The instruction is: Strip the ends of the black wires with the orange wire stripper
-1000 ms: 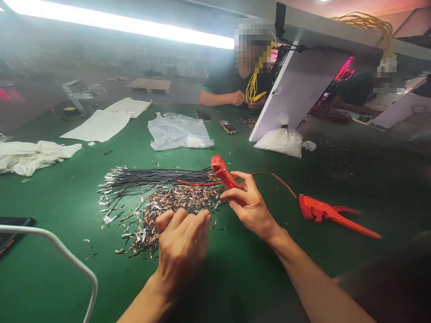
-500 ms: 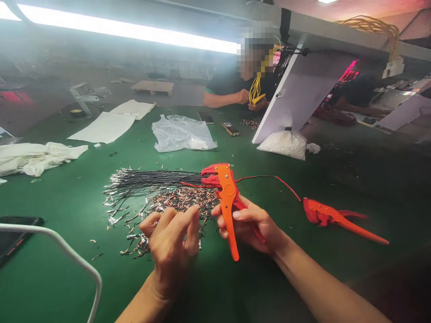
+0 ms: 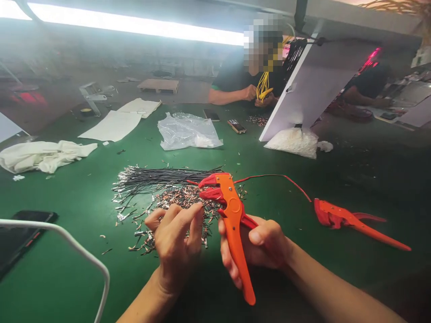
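My right hand [image 3: 266,237] is wrapped round the handles of an orange and red wire stripper [image 3: 232,215]. The tool stands tilted, with its red jaws apart and facing left. Beside it, my left hand [image 3: 178,235] has thumb and forefinger drawn together close to the jaws. Whatever may be in that pinch is too small to make out. Behind both hands lies a bundle of black wires [image 3: 168,176] with silvery ends at the left. A pile of short wire scraps [image 3: 182,197], black and copper coloured, is partly hidden by my left hand.
A second wire stripper [image 3: 360,224] lies to the right, with a thin red strip [image 3: 269,176] near it. A white cable [image 3: 67,244] bends across the left front. Farther back are a plastic bag [image 3: 188,130], a propped white panel [image 3: 303,94] and a co-worker [image 3: 232,92] holding yellow wires.
The wire stripper has come lower and nearer, and its handles have spread wider as my right hand's grip loosened. My left hand keeps its pinch. The view has shifted slightly.
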Demonstrator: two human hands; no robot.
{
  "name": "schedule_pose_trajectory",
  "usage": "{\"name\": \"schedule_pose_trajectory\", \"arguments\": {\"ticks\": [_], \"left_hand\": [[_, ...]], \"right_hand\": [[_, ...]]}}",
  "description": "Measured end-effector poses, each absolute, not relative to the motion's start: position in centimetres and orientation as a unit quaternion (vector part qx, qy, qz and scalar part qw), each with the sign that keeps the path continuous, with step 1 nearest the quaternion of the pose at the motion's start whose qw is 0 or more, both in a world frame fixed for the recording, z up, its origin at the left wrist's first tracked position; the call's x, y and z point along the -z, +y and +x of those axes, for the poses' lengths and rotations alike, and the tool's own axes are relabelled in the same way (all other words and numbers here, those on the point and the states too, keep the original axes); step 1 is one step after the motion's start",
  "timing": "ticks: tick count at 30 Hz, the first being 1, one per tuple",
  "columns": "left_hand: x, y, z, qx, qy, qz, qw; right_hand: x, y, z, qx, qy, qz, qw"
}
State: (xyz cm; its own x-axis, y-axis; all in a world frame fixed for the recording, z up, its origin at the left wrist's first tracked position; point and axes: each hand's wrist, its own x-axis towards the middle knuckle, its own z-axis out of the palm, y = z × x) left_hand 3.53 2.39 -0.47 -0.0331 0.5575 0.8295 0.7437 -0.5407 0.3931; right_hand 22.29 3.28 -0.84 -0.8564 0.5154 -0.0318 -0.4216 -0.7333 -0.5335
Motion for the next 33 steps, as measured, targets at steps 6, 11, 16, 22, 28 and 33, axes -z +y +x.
{"name": "schedule_pose_trajectory", "arguments": {"ticks": [6, 11, 16, 22, 28, 33], "left_hand": [[0.5, 2.3, 3.9, 0.536, -0.476, -0.695, 0.055], [0.7, 2.1, 4.2, 0.524, -0.466, -0.712, 0.034], [1.1, 2.1, 4.3, 0.502, -0.461, -0.732, 0.017], [1.1, 2.1, 4.4, 0.492, -0.457, -0.741, 0.007], [1.1, 2.0, 4.6, 0.488, -0.457, -0.744, 0.009], [1.0, 2.1, 4.6, 0.486, -0.453, -0.747, 0.019]], "right_hand": [[0.8, 3.4, 22.2, -0.93, -0.262, -0.08, 0.245], [0.9, 3.2, 22.2, -0.94, -0.251, -0.057, 0.225], [1.5, 3.1, 21.8, -0.949, -0.22, -0.019, 0.225], [1.4, 3.0, 21.7, -0.947, -0.223, -0.003, 0.233], [1.6, 2.8, 21.4, -0.936, -0.246, -0.024, 0.252], [1.8, 2.7, 21.4, -0.924, -0.262, -0.049, 0.273]]}}
